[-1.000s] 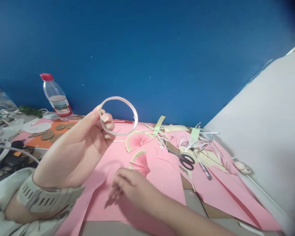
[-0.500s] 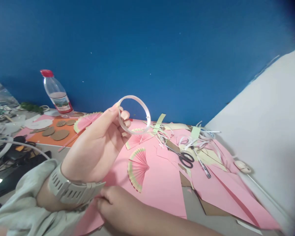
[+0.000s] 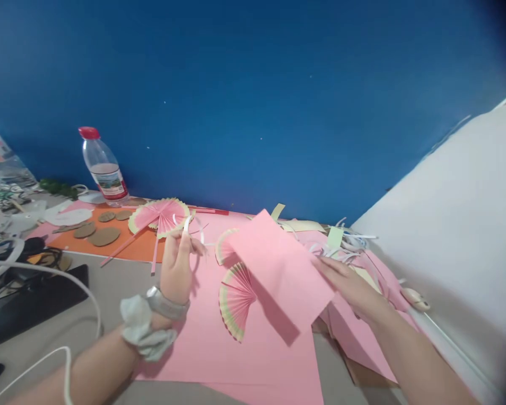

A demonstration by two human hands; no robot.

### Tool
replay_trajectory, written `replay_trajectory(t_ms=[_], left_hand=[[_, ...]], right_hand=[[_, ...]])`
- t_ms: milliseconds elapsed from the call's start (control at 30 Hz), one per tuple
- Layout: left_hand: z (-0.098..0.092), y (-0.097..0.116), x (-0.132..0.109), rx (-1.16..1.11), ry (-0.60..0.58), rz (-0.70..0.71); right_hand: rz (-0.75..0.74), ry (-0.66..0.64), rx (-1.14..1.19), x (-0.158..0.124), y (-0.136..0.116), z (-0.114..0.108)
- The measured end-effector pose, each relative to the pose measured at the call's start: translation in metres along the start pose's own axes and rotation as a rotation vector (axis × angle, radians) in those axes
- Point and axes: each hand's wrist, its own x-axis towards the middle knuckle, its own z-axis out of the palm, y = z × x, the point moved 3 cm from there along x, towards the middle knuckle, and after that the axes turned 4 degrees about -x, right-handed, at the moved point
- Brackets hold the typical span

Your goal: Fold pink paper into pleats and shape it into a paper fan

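Note:
My left hand (image 3: 179, 261) is raised over the left side of a large pink sheet (image 3: 219, 360). Between its fingers is a thin white ring (image 3: 186, 225), now seen partly edge-on. My right hand (image 3: 349, 284) grips a smaller pink paper piece (image 3: 284, 270) by its right edge. This piece tilts above the sheet and partly covers one pleated paper fan (image 3: 225, 247). Another pink fan with a yellow-green rim (image 3: 237, 301) lies open just below it. Behind my left hand rests a rounder pleated pink piece (image 3: 162, 215) with paper strips.
At the back left stands a water bottle (image 3: 107, 174) with a red cap. Cardboard discs (image 3: 104, 236) lie on an orange sheet (image 3: 129, 250). Cables (image 3: 84, 284) cross the left side. Paper scraps and a mouse (image 3: 415, 299) are at right, by the white wall.
My left hand has lowered and drawn back with the ring. My right hand has moved from beneath the left wrist to the right and now holds up a pink paper piece, hiding the scissors.

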Motion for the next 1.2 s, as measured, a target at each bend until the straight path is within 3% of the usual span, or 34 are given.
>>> replay_trajectory(t_ms=[67,133,200,267,400,467,567,700,900,1000,1100,1200], left_hand=[[0.002,-0.019,-0.011,0.039,-0.023,0.014],[0.007,-0.030,-0.018,0.082,-0.079,0.013],[0.013,-0.035,-0.021,0.129,-0.141,0.015],[0.018,-0.039,-0.022,0.173,-0.191,0.022],[0.022,-0.046,-0.019,0.245,-0.244,0.039],[0.019,-0.049,-0.015,0.272,-0.244,0.046],[0.011,-0.053,-0.005,0.311,-0.238,0.053],[-0.005,-0.056,0.024,0.373,-0.227,0.091],[-0.017,-0.060,0.085,0.431,-0.140,0.137],[-0.015,-0.055,0.109,0.407,-0.023,0.147],[-0.006,-0.046,0.116,0.341,0.152,0.160],[0.009,-0.039,0.100,0.282,0.234,0.161]], right_hand=[[-0.014,0.024,-0.003,0.016,0.019,-0.002],[-0.095,0.126,-0.025,0.028,0.026,0.000],[-0.176,0.251,-0.047,0.033,0.020,0.008],[-0.293,0.286,-0.048,0.030,0.000,0.026],[-0.511,0.149,0.011,0.010,-0.046,0.079],[-0.589,0.100,0.062,-0.002,-0.056,0.102],[-0.629,0.078,0.152,-0.013,-0.051,0.123],[-0.663,0.036,0.251,-0.016,-0.036,0.136],[-0.599,0.054,0.328,-0.007,-0.032,0.138],[-0.581,0.071,0.354,-0.006,-0.032,0.138],[-0.577,0.081,0.378,-0.007,-0.034,0.138],[-0.570,0.085,0.395,-0.008,-0.034,0.137]])
